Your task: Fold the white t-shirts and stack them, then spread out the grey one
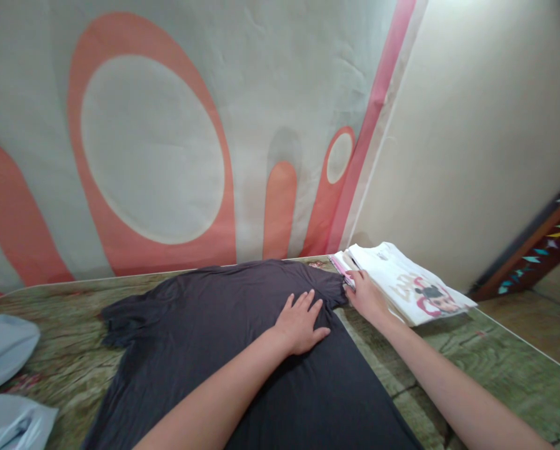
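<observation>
A dark T-shirt [205, 325] lies spread out over the table, one sleeve to the left and one to the right. My left hand [301, 325] rests flat on its upper right part with the fingers spread, holding nothing. At the end of the right sleeve [329, 287], my right hand [362, 294] has its fingers closed on the cloth edge. Just beyond that hand sits a stack of folded clothes topped by a white printed T-shirt [397, 275]. The lower part of the dark T-shirt runs out of view under my forearms.
The table [509, 362] has a wood-patterned cover. Two pale grey rounded items [5, 350] lie at its left edge. Behind it stands a grey wall panel [280, 75] with orange shapes, joined on the right by a plain beige wall [472, 125].
</observation>
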`<action>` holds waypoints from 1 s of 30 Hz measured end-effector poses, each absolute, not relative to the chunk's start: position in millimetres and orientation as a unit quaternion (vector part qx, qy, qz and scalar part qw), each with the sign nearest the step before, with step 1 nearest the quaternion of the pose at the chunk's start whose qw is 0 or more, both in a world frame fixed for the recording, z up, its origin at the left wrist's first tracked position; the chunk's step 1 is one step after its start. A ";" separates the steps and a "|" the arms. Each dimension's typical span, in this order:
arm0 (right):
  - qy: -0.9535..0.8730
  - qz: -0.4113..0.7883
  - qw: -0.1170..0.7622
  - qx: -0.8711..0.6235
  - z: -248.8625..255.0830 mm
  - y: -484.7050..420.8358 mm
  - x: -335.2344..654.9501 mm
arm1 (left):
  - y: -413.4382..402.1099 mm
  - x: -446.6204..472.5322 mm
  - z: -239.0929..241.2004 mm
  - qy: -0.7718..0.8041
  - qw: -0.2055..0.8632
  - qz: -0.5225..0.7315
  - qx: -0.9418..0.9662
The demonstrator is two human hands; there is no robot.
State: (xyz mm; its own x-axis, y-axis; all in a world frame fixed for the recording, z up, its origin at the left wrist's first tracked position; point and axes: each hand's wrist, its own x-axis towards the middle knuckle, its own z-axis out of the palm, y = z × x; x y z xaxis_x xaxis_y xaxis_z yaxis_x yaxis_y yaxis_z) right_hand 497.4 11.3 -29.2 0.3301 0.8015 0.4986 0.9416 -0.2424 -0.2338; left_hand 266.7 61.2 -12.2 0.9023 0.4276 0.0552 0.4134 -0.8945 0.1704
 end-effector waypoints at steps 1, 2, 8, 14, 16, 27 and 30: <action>-0.580 -0.144 0.260 -0.758 -26.1 11.0 495.8 | 61.9 265.6 -11.2 0.221 0.079 0.043 0.971; -0.606 -0.139 0.269 -0.736 -24.1 11.4 493.6 | 62.5 264.6 -10.9 0.226 0.082 0.039 0.970; -0.712 -0.029 0.186 -0.677 -43.2 24.2 480.7 | 61.7 262.5 -17.7 0.236 0.088 0.034 0.967; -0.708 0.063 0.100 -0.697 -56.1 29.9 497.9 | 63.0 259.9 -18.3 0.224 0.094 0.040 0.969; -0.715 0.072 0.100 -0.689 -53.4 31.4 503.7 | 64.7 259.2 -18.5 0.220 0.095 0.040 0.970; -0.745 -0.028 0.213 -0.631 -28.2 17.9 504.3 | 63.2 245.9 -0.3 0.184 0.137 -0.014 0.973; -0.746 -0.042 0.228 -0.624 -24.4 -2.3 497.1 | 60.1 223.2 7.2 0.202 0.137 -0.005 0.970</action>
State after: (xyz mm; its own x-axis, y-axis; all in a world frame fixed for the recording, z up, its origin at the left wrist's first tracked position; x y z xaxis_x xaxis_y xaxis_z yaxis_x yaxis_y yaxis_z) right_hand 497.1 -2.3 -24.4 -0.1177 0.9118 0.3934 0.9506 0.2181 -0.2211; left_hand 223.2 60.1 7.2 0.9185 0.3899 -0.0655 0.3928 -0.8812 0.2630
